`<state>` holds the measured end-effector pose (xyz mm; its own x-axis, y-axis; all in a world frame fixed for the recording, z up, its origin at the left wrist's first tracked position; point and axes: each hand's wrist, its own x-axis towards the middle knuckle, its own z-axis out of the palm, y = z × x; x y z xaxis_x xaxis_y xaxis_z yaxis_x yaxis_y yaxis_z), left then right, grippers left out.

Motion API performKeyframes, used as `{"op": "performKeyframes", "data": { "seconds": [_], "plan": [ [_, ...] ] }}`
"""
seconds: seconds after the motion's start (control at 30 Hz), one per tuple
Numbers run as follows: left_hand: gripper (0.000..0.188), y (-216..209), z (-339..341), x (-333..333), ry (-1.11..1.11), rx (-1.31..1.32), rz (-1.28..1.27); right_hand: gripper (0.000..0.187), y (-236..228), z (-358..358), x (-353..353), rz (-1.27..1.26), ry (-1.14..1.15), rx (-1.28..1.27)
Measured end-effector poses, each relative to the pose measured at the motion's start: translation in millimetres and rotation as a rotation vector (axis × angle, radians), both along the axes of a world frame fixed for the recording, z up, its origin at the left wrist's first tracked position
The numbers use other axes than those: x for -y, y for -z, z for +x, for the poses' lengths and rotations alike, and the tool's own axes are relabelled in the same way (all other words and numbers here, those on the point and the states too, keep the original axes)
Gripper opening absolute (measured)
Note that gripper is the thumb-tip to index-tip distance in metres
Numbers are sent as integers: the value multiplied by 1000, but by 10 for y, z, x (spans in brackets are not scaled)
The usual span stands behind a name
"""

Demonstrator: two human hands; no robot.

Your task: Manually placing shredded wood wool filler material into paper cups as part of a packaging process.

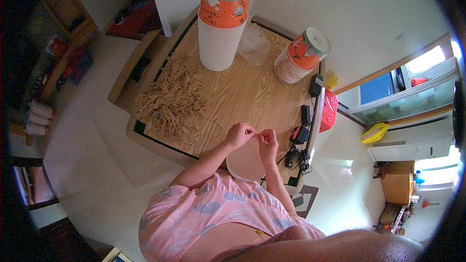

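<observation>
The left hand (240,135) and the right hand (268,144) meet, fingers curled and fingertips drawn close together; what, if anything, sits between them is too small to tell. Just on the body side of both hands, partly hidden by the right one, is a pale round tub (244,162). Right of the right hand, black power adapters (300,135) lie near a tangle of cables (304,161). Left of the left hand and farther ahead, a heap of tan string (174,98) spreads over the wooden table (242,94). Well ahead of the hands stands a tall stack of upturned tubs (221,43), with a clear plastic bag (254,43) beside it. Ahead and to the right of the hands stands a shorter stack (296,62) with an orange-and-green top tub. Past the table's right edge is a red container (329,111).
</observation>
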<state>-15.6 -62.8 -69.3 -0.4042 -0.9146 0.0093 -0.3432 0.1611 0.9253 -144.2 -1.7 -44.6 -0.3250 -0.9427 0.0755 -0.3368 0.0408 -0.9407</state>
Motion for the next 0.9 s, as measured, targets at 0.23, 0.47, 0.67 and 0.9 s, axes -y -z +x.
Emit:
{"op": "performKeyframes", "data": {
  "seconds": [0.23,0.47,0.67,0.9],
  "plan": [
    [16,-104,18,-22,-30,-35,43,11,-36,12,8,2,13,-45],
    [18,-83,-20,-37,-78,9,10,10,8,13,11,-17,14,13],
    [19,48,-89,38,-122,-131,146,8,116,-43,-5,33,-51,-115],
    [18,-1,-43,41,-50,-77,137,10,-7,10,-13,4,11,-26]
  ]
}}
